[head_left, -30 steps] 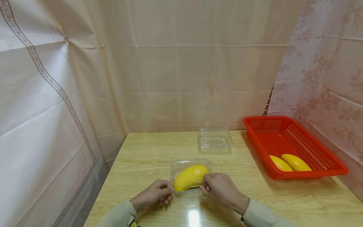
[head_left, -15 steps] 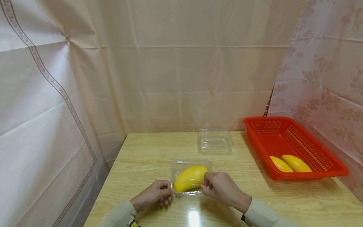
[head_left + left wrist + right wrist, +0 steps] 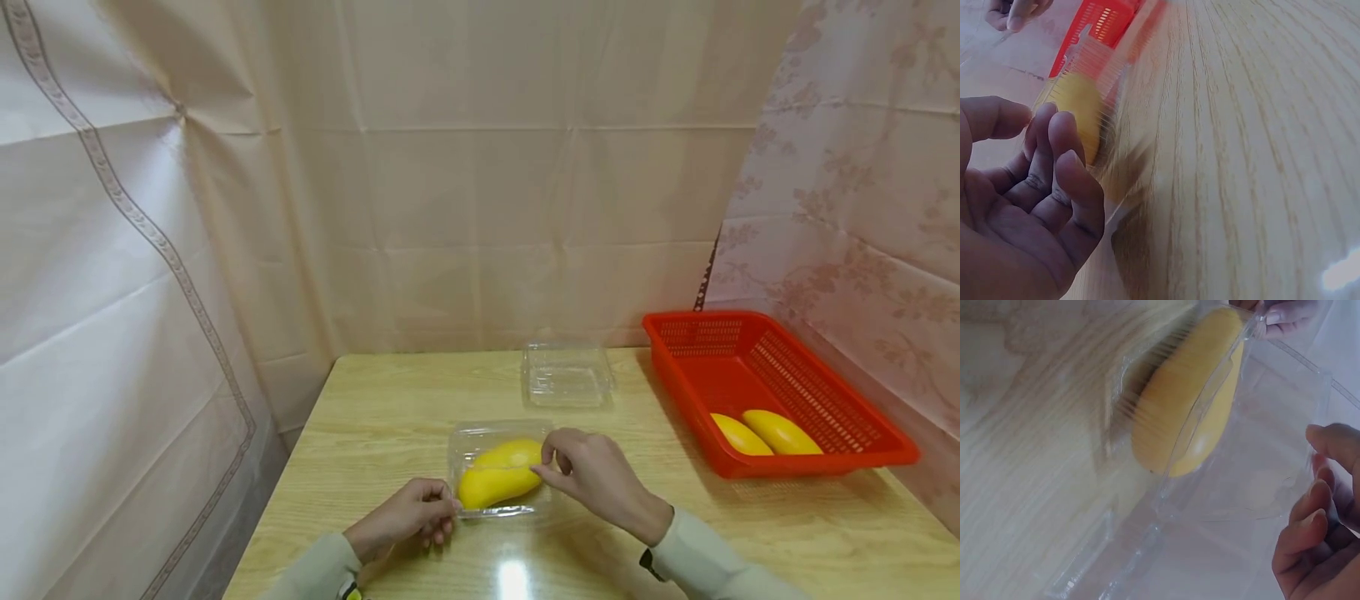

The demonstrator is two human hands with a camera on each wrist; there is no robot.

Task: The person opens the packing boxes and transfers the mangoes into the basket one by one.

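Note:
A yellow mango (image 3: pixel 491 486) lies in a clear plastic clamshell box (image 3: pixel 508 511) near the table's front. At the box's front left corner my left hand (image 3: pixel 408 511) pinches the plastic between thumb and forefinger; the left wrist view shows its other fingers curled loosely. My right hand (image 3: pixel 600 479) pinches the front edge of the clear lid (image 3: pixel 1272 456), which stands partly raised over the mango. In the right wrist view the lid's edge meets the thumb and forefinger, and a gap separates it from the box's base.
Farther back on the wooden table (image 3: pixel 405 392) sits a second clear plastic box (image 3: pixel 568 379). To the right, a red plastic basket (image 3: pixel 712 367) holds two mangoes (image 3: pixel 782 432). Curtains hang behind and at both sides.
My right hand has moved up and slightly away, lifting the lid's front edge from near the box's rim to across the mango. The left hand stays at its corner.

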